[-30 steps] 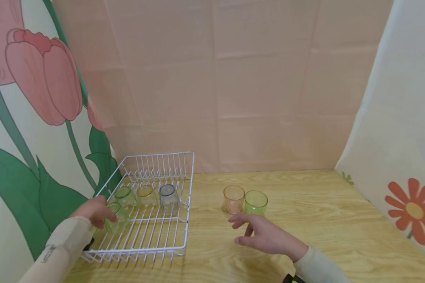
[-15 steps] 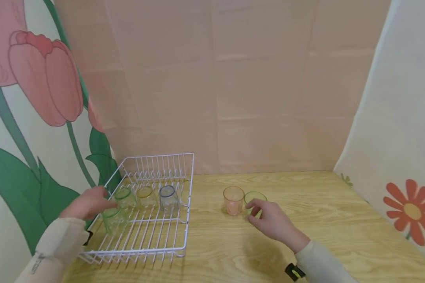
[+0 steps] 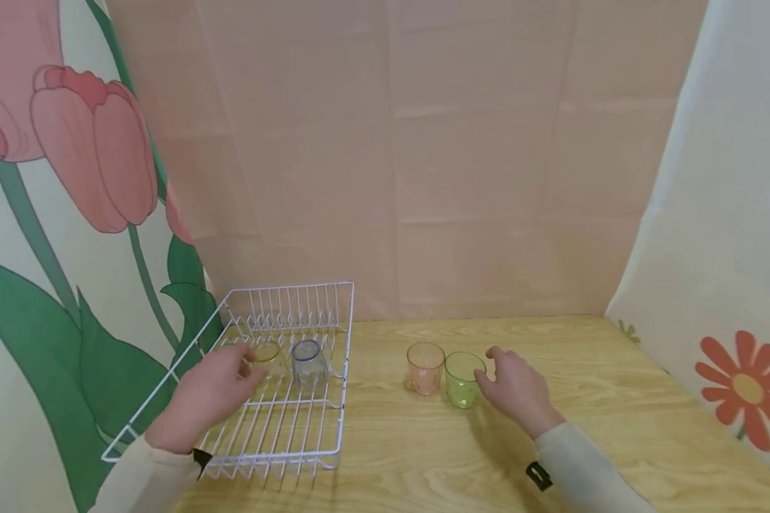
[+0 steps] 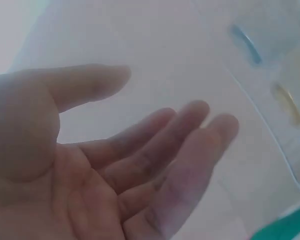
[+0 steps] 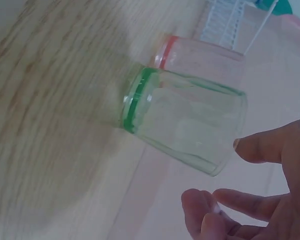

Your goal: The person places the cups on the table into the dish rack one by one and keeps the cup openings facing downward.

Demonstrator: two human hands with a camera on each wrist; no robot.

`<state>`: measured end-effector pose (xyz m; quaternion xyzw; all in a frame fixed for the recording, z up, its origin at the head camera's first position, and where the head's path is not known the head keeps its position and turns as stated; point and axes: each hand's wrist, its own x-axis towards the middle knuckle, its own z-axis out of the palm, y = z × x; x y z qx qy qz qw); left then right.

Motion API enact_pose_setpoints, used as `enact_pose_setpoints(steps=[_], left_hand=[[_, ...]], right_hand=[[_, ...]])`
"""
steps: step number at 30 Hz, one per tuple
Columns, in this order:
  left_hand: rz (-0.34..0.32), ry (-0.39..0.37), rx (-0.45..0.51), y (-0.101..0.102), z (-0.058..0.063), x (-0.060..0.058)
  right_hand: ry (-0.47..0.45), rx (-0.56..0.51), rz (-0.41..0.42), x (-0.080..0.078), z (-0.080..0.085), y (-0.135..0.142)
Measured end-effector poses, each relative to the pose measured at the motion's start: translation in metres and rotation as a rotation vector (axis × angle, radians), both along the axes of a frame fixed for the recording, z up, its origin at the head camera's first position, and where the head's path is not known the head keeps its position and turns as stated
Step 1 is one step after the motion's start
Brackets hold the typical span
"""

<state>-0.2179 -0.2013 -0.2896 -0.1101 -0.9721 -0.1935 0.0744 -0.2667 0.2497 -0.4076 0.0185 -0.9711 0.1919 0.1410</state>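
Note:
My left hand [image 3: 208, 395] hovers over the white wire dish rack [image 3: 343, 427], fingers loosely bent with nothing in them. Its fingertips overlap a yellow-rimmed glass [image 3: 274, 367] in the head view; a blue-rimmed glass [image 3: 309, 370] stands just right of that one. The rack's green glasses are mostly hidden behind this hand. On the table, a green glass [image 3: 463, 388] stands upright beside an orange glass [image 3: 426, 372]. My right hand [image 3: 520, 392] is at the green glass's right side, thumb and fingers spread. The right wrist view has the thumb tip right at the rim of this glass [image 5: 185, 120].
The rack stands on the left of the wood-grain table [image 3: 411, 456], close to a tulip-printed cloth [image 3: 103, 157]. A plain pinkish cloth [image 3: 475, 157] hangs along the back, and a flower-printed one [image 3: 712, 235] borders the right side.
My left hand has moved off the front-left green glass in the rack, rightward and toward the camera. My right hand has shifted from in front of the table's green glass to its right side.

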Motion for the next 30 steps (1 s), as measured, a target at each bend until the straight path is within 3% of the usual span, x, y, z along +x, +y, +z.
enact_pose_setpoints(steps=[6,11,16,20,30], left_hand=[[-0.071,0.039,0.121,0.032,-0.007,0.007],[-0.09,0.046,0.196,0.056,-0.013,0.012],[-0.15,0.046,0.259,0.075,-0.019,0.015],[-0.204,0.061,0.279,0.085,-0.022,0.015],[-0.235,0.047,0.32,0.094,-0.026,0.013]], right_hand=[[-0.111,-0.067,-0.024,-0.009,-0.011,0.009],[-0.158,-0.189,0.016,-0.014,-0.017,0.009],[-0.187,-0.276,0.016,-0.015,-0.02,0.005],[-0.202,-0.325,0.003,-0.015,-0.019,0.002],[-0.202,-0.389,0.003,-0.015,-0.018,0.003]])
